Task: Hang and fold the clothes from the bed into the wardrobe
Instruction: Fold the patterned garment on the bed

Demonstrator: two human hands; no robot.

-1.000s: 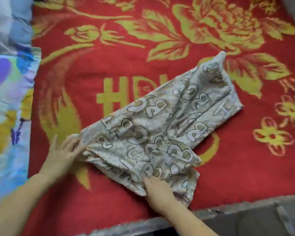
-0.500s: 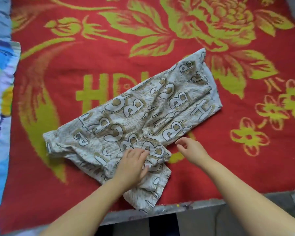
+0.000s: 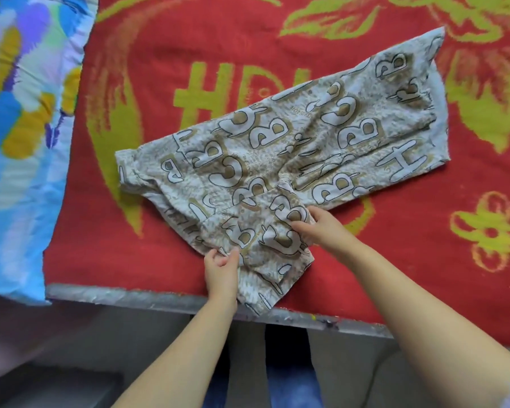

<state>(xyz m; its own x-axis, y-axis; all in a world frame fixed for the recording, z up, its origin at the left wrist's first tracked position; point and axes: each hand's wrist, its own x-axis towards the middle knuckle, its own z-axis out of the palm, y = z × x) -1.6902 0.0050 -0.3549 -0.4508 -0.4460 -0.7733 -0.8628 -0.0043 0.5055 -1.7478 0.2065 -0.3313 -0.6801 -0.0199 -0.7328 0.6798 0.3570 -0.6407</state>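
Both hands, left hand (image 3: 221,270) and right hand (image 3: 321,231), pinch the letter-printed garment (image 3: 277,160) on the red blanket (image 3: 395,260).

Home bedroom: bed with red floral blanket (image 3: 248,48), colourful pillow (image 3: 21,128) at its left end.

Bare red blanket (image 3: 395,260) open right of the letter-print garment (image 3: 292,148), narrower strip left — bounded by the blue floral bedding (image 3: 21,148), bed edge (image 3: 147,295) near.
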